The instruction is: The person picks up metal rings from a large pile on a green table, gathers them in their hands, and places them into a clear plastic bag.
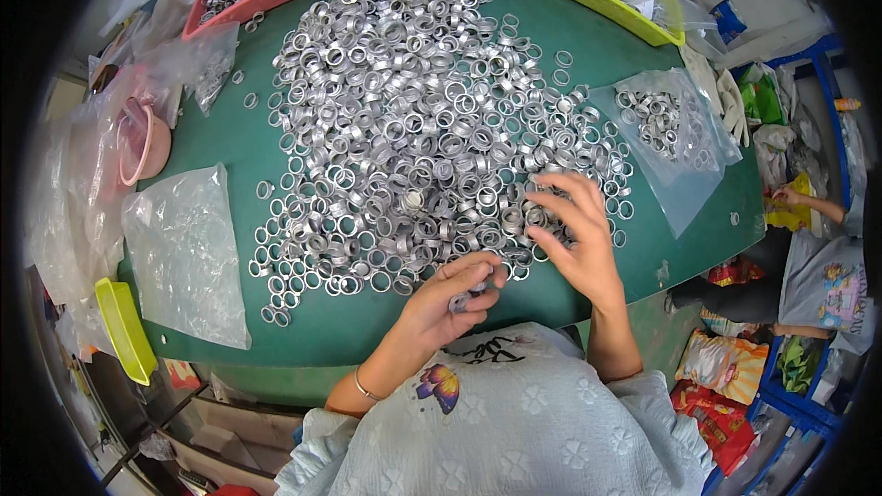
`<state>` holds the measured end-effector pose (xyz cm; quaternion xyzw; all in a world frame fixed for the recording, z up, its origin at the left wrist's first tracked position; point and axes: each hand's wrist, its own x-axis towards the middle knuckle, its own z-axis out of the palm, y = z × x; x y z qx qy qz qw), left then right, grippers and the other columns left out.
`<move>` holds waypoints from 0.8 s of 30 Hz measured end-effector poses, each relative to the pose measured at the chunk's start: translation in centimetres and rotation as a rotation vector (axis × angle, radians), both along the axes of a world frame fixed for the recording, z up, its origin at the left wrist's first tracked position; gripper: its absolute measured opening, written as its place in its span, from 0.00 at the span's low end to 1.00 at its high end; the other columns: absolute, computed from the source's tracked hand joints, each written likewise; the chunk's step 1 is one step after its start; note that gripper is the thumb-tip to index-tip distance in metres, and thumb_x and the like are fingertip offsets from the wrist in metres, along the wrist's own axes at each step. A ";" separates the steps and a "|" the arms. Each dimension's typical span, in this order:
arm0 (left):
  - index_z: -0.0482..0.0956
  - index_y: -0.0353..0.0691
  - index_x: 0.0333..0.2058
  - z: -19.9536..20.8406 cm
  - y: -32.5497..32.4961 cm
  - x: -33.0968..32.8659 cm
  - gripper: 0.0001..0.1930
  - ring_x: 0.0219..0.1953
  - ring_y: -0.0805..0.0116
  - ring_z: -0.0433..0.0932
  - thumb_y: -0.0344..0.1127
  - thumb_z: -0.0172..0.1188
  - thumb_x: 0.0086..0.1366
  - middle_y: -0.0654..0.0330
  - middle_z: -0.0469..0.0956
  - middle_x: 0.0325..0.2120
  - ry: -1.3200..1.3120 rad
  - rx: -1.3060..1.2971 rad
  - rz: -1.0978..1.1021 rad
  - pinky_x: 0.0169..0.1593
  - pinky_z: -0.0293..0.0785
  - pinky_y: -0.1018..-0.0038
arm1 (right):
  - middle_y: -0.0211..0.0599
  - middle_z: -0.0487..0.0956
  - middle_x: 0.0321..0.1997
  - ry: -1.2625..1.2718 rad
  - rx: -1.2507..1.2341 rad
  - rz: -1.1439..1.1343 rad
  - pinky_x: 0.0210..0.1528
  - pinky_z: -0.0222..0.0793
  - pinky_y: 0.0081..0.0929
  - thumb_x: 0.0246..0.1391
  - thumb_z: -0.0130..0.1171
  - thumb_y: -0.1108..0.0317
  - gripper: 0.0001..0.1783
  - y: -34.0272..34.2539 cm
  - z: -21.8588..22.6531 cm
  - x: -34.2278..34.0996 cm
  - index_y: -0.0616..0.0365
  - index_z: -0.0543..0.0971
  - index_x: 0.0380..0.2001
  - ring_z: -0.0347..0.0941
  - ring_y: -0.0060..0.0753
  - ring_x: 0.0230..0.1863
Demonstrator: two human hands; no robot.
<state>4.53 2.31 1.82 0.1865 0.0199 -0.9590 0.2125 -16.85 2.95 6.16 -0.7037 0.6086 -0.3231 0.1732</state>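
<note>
A large heap of silvery metal rings spreads over the green table. My left hand is at the heap's near edge, its fingers curled around a few metal rings; how many is hidden by the fingers. To its right, my right hand reaches over the near right side of the heap. Its fingers are bent and apart from the thumb, right by loose rings there, and nothing shows gripped between them.
A clear bag with rings lies right; an unfilled-looking plastic bag lies left. A red basket of metal parts and a yellow-green basket stand behind. A pink container sits left. Another person is at far right, near blue shelving.
</note>
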 end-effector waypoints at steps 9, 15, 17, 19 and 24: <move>0.77 0.38 0.36 0.0 1.0 0.3 0.10 0.22 0.75 0.63 0.39 0.54 0.64 0.55 0.74 0.35 -0.015 0.035 0.026 0.19 0.59 0.83 | 0.28 0.70 0.55 0.180 0.286 0.275 0.62 0.47 0.51 0.43 0.64 0.67 0.11 3.1 0.2 -2.4 0.54 0.79 0.33 0.53 0.45 0.66; 0.73 0.36 0.48 0.5 0.6 -0.8 0.15 0.26 0.77 0.66 0.28 0.54 0.62 0.57 0.74 0.38 -0.132 -0.011 -0.022 0.19 0.58 0.87 | 0.36 0.75 0.46 -0.033 0.257 0.015 0.57 0.57 0.39 0.46 0.61 0.71 0.05 2.7 -0.3 -6.3 0.59 0.79 0.28 0.65 0.42 0.56; 0.73 0.36 0.48 1.4 0.5 -1.8 0.16 0.29 0.76 0.68 0.25 0.55 0.61 0.57 0.75 0.40 -0.280 -0.096 -0.045 0.20 0.59 0.87 | 0.42 0.75 0.46 -0.018 0.134 -0.213 0.55 0.59 0.37 0.48 0.59 0.70 0.10 1.5 -0.3 -6.2 0.61 0.77 0.36 0.67 0.45 0.51; 0.74 0.36 0.47 2.1 0.1 -2.6 0.15 0.32 0.76 0.69 0.24 0.56 0.59 0.58 0.75 0.41 -0.336 -0.113 -0.062 0.21 0.59 0.88 | 0.45 0.73 0.46 -0.038 -0.033 -0.381 0.56 0.57 0.38 0.49 0.58 0.68 0.14 -0.3 -2.2 -5.9 0.61 0.75 0.40 0.66 0.49 0.51; 0.74 0.36 0.35 1.7 -1.0 -3.8 0.06 0.24 0.78 0.65 0.33 0.54 0.63 0.60 0.71 0.31 -0.388 -0.313 -0.027 0.17 0.56 0.89 | 0.46 0.58 0.64 0.161 0.123 -0.082 0.63 0.50 0.43 0.48 0.60 0.65 0.25 0.6 -2.5 -2.5 0.59 0.70 0.50 0.55 0.49 0.64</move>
